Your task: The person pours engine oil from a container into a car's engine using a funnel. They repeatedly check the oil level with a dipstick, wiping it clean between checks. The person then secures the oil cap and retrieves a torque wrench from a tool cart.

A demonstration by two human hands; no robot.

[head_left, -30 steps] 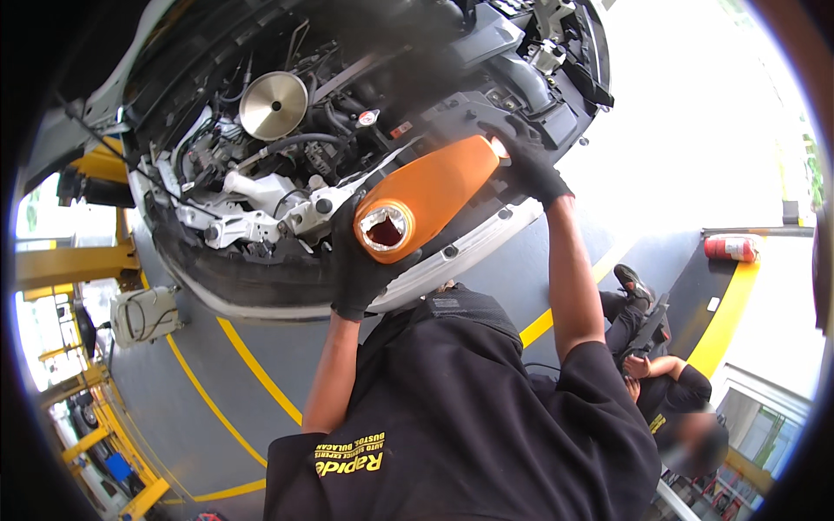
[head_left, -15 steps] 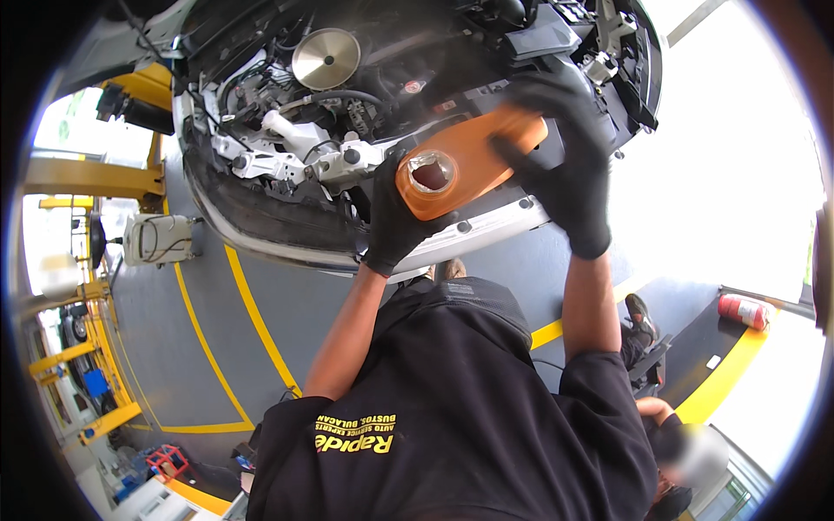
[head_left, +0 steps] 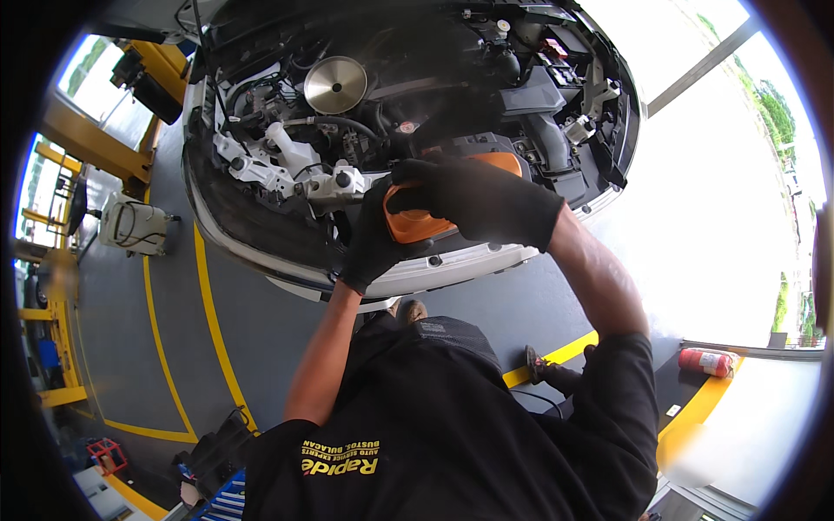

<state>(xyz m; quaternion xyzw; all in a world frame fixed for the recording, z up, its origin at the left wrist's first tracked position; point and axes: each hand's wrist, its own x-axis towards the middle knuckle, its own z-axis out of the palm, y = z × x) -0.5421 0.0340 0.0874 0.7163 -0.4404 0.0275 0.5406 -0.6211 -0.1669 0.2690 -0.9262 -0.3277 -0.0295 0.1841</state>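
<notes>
An orange plastic bottle [head_left: 417,227] is held over the front edge of the car's open engine bay. My gloved left hand [head_left: 369,243] wraps round its near left side. My gloved right hand [head_left: 473,200] reaches across its top, fingers bent down over the mouth end. Those fingers hide the mouth, and what they pinch there cannot be made out. Farther back, a round, shiny metal funnel [head_left: 335,85] sits in the engine bay. A white filler neck [head_left: 291,148] stands left of the bottle.
The car's white front bumper [head_left: 417,273] curves close in front of me. A wheeled off-white machine [head_left: 130,224] stands at left near a yellow lift post [head_left: 95,139]. A red cylinder [head_left: 708,362] lies at right. Behind me at right, a person's shoe [head_left: 534,365] shows.
My right hand has come from the bottle's far right end, where it was blurred and spread, onto its mouth end. The foil-rimmed mouth, visible before, is now covered. The view has shifted.
</notes>
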